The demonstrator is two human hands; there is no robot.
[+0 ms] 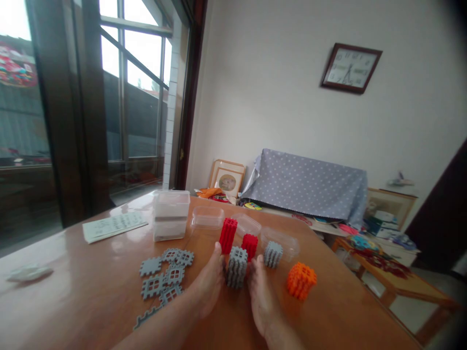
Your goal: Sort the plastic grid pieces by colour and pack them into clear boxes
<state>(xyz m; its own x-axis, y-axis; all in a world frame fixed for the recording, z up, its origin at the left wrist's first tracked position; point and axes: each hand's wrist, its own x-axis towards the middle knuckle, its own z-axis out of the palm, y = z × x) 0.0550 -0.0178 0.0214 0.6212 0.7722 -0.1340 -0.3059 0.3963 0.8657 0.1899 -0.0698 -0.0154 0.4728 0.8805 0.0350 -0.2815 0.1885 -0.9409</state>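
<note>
A stack of grey notched plastic tiles (237,268) stands upright on the wooden table between my two hands. My left hand (210,284) is edge-down on its left side, fingers stretched forward and thumb up. On the other side, my right hand (260,296) is held much the same way, its fingers extended close by the stack. Whether either palm touches the tiles I cannot tell. Just behind are a tall red tile stack (228,235) and a shorter red stack (250,246). Right of my right hand stand another grey stack (273,254) and an orange stack (301,281).
Loose grey tiles (153,286) lie left of my left forearm. White-and-clear boxes (171,214) are piled at the back left, beside papers (115,226). Clear plastic trays (207,217) sit behind the stacks. A crumpled white wrapper (29,273) lies far left.
</note>
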